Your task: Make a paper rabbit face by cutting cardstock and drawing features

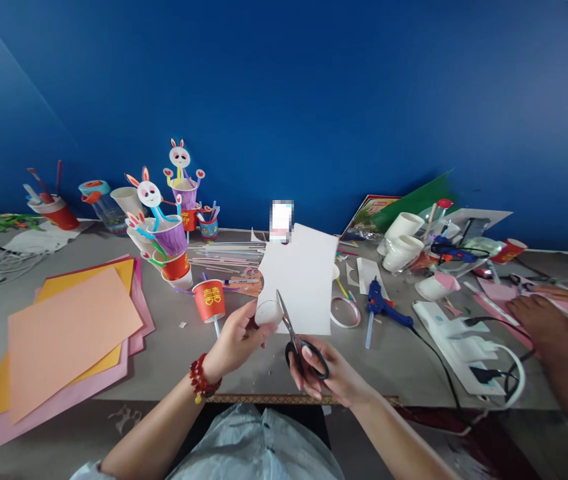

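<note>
Near the table's front edge, my left hand (pixel 241 333) is closed on a white sheet of paper (pixel 307 280), pinching it at the lower left, where a thin curved line shows on a rounded part. I cannot tell whether that part is joined to the sheet. My right hand (pixel 317 370) has its fingers in the black handles of a pair of scissors (pixel 288 327). The scissor blades point up and left, over the paper beside the rounded part. A red paper cup (pixel 209 300) with yellow characters stands left of my left hand.
Rabbit-faced cup figures (pixel 167 233) and stacked colored paper (pixel 74 327) are at left. A blue glue gun (pixel 381 307), a roll of tape (pixel 345 312) and a power strip (pixel 457 347) with cords lie right. Another person's hand (pixel 539 323) rests on pink paper at far right.
</note>
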